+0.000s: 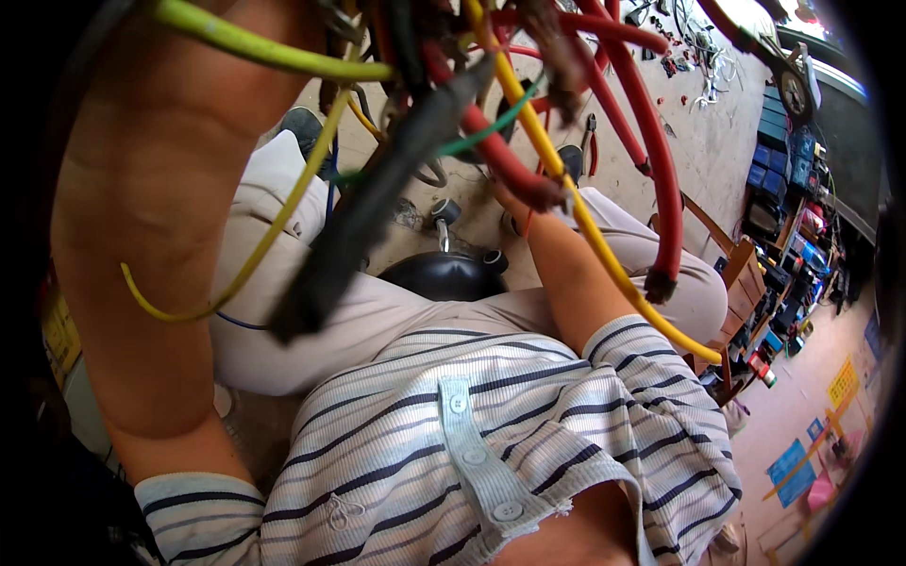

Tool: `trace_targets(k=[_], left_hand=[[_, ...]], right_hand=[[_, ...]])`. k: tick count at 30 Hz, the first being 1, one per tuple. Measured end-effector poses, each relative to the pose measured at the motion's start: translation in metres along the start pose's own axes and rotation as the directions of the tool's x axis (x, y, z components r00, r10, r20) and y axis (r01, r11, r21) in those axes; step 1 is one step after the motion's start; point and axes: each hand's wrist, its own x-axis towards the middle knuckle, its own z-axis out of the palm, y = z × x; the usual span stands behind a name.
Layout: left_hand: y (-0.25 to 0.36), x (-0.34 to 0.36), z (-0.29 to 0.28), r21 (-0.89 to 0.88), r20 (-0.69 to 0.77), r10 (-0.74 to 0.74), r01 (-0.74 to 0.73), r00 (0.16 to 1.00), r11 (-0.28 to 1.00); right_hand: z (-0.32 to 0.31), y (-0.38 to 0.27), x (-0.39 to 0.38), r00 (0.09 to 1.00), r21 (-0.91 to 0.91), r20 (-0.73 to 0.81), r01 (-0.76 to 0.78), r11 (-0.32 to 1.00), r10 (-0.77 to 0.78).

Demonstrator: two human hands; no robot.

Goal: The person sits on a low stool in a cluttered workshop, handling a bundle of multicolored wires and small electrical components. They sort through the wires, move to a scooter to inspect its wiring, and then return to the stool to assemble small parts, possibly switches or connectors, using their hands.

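Observation:
A bundle of cut cables hangs close in front of me at the top. In it are thick red cables (651, 141), a yellow cable (590, 222), a yellow-green wire (269, 47), a thin green wire and a thick black cable (377, 189). My left hand (269, 24) is raised at the top edge, closed on the bundle, though its fingers are hidden or out of frame. My right hand (510, 200) is lower, between my knees, mostly covered by the cables; whether it grips anything does not show.
Red-handled pliers (593, 151) lie on the floor beyond my right knee. Wire scraps (698, 66) are scattered farther off. Between my legs sits a rounded black object (444, 275) with a chrome stem. Crowded shelving (783, 245) and blue boxes (769, 170) line the right side.

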Motion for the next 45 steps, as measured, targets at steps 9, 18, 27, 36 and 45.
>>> trace_targets(k=[9,18,27,36,45], left_hand=[[-0.004,0.009,-0.008,-0.009,0.014,0.0,0.0,1.0,1.0],[-0.002,0.004,-0.016,-0.007,-0.024,0.025,-0.025,0.999,1.0],[-0.004,0.003,-0.02,-0.017,-0.032,0.043,-0.044,0.999,0.999],[-0.001,0.005,-0.018,-0.009,-0.027,0.059,-0.06,0.998,0.998],[-0.001,-0.002,-0.02,0.011,-0.053,0.069,-0.069,0.996,0.998]], right_hand=[[0.066,0.046,0.048,0.99,0.07,-0.127,-0.058,0.996,0.067],[-0.022,0.014,0.057,0.959,0.282,-0.275,0.015,0.959,0.066],[-0.067,-0.031,0.004,0.983,0.24,0.022,-0.184,0.953,0.184],[-0.02,-0.023,0.018,0.939,0.247,0.008,-0.334,0.91,0.343],[-0.039,-0.044,0.01,0.954,0.155,0.056,-0.299,0.942,0.294]])
